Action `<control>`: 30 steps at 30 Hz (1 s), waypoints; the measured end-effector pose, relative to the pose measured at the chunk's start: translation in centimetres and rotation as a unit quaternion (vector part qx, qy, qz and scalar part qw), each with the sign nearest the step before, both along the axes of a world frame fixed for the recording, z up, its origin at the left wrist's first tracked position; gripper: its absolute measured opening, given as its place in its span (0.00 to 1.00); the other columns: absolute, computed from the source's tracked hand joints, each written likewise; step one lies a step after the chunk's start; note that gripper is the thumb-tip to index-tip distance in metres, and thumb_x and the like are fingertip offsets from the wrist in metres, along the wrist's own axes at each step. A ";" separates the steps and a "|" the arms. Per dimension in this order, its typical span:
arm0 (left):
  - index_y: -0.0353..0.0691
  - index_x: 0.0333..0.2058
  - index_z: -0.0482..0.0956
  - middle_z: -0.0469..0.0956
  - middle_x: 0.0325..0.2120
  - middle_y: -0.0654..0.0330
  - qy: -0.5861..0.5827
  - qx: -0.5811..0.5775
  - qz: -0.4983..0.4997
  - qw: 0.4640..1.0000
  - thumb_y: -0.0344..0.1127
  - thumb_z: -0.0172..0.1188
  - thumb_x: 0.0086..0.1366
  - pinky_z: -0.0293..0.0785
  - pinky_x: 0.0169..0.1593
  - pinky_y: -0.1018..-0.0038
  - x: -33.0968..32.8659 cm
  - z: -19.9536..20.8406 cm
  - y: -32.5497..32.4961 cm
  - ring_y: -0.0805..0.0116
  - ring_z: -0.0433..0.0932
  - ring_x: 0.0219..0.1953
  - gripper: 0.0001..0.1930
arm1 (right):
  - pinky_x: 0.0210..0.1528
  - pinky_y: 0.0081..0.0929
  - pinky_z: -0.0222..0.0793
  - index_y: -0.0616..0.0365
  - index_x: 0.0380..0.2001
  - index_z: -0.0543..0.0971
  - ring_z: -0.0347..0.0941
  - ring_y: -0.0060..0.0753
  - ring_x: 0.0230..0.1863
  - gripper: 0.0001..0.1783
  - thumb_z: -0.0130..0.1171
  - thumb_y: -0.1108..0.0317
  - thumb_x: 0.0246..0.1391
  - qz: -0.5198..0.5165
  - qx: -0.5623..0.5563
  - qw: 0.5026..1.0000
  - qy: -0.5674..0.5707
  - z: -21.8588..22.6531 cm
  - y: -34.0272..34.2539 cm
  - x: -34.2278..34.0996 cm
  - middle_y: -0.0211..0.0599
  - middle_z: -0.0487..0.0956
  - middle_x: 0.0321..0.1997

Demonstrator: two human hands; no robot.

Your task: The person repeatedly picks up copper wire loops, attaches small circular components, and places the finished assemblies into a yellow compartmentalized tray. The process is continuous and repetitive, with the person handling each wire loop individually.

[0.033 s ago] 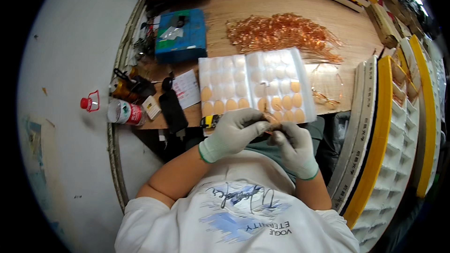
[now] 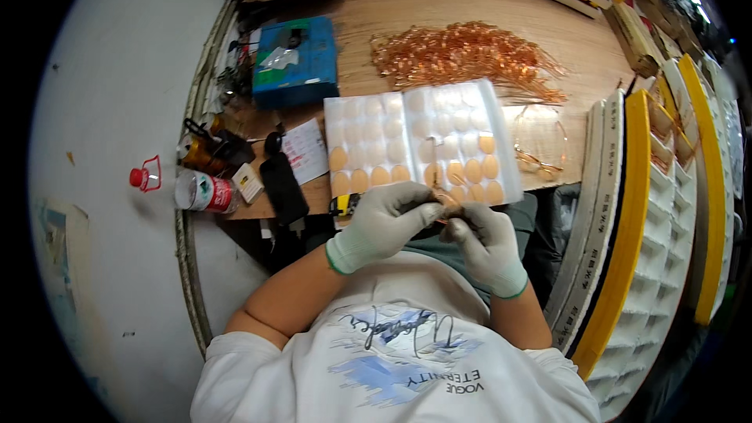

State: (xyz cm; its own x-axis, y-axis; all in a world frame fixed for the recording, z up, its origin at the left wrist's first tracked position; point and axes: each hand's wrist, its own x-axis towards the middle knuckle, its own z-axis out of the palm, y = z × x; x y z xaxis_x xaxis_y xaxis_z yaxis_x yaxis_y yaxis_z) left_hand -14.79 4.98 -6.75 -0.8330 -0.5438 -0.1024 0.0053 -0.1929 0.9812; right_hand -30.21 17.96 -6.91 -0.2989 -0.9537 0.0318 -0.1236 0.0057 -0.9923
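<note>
Both my hands wear pale grey knit gloves with green cuffs and meet in front of my chest. Between them is a thin copper-coloured wire eyeglass frame [image 2: 448, 202], mostly hidden by the fingers. My left hand [image 2: 392, 221] pinches it from the left with thumb and forefinger. My right hand [image 2: 487, 244] has its fingers closed on the other side of it. Just beyond the hands lies an open white sheet [image 2: 409, 166] in two halves, with rows of oval tan pieces [image 2: 474, 170], some looking whitish. Another wire eyeglass frame [image 2: 540, 161] rests to its right.
A heap of copper-coloured wire frames [image 2: 470, 55] lies farther back. At left are a blue box [image 2: 294, 63], a black phone [image 2: 283, 188], a paper note [image 2: 306, 150] and a plastic bottle [image 2: 205, 191]. White compartment trays [image 2: 654, 266] with yellow edges stand upright at right.
The whole view has shifted slightly, so things sit a little farther left. My hands keep the same hold on the eyeglass frame.
</note>
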 end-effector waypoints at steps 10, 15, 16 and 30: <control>0.30 0.40 0.81 0.80 0.30 0.62 -0.064 -0.215 0.049 0.973 0.27 0.64 0.63 0.74 0.37 0.79 -0.8 0.4 0.1 0.79 0.77 0.32 0.08 | 0.30 0.23 0.71 0.70 0.38 0.77 0.75 0.24 0.24 0.09 0.56 0.72 0.61 -0.020 -0.032 0.997 0.070 0.0 -0.7 -0.7 0.40 0.78 0.23; 0.32 0.35 0.82 0.79 0.23 0.59 -0.033 -0.316 0.045 0.947 0.26 0.64 0.61 0.72 0.31 0.78 -2.6 0.4 -1.1 0.76 0.76 0.26 0.05 | 0.36 0.31 0.74 0.67 0.42 0.76 0.80 0.42 0.30 0.10 0.56 0.77 0.57 0.032 -0.013 0.995 0.094 0.8 -1.7 -3.0 0.48 0.80 0.30; 0.32 0.33 0.82 0.77 0.20 0.58 -0.040 -0.344 0.033 0.938 0.27 0.66 0.60 0.71 0.29 0.78 -3.2 0.8 -1.5 0.73 0.75 0.22 0.05 | 0.40 0.35 0.74 0.65 0.44 0.75 0.79 0.52 0.35 0.13 0.56 0.80 0.54 0.079 0.030 0.986 0.143 0.7 -1.7 -4.2 0.51 0.80 0.33; 0.30 0.42 0.78 0.81 0.35 0.53 -0.262 0.057 0.316 0.910 0.49 0.57 0.67 0.74 0.42 0.66 -16.7 -17.6 -31.6 0.61 0.79 0.38 0.23 | 0.62 0.45 0.62 0.60 0.49 0.76 0.72 0.49 0.56 0.23 0.53 0.78 0.46 -0.120 0.232 0.773 0.578 -14.7 -1.1 -21.7 0.46 0.80 0.48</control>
State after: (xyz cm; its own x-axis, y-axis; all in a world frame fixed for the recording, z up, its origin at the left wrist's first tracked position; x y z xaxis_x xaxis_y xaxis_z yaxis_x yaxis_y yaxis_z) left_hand -31.50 -26.61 -24.38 -0.1776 -0.8583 -0.4814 -0.3115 -0.4150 0.8548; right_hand -51.88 16.91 -21.57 -0.4978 -0.8635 0.0811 -0.8658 0.4894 -0.1042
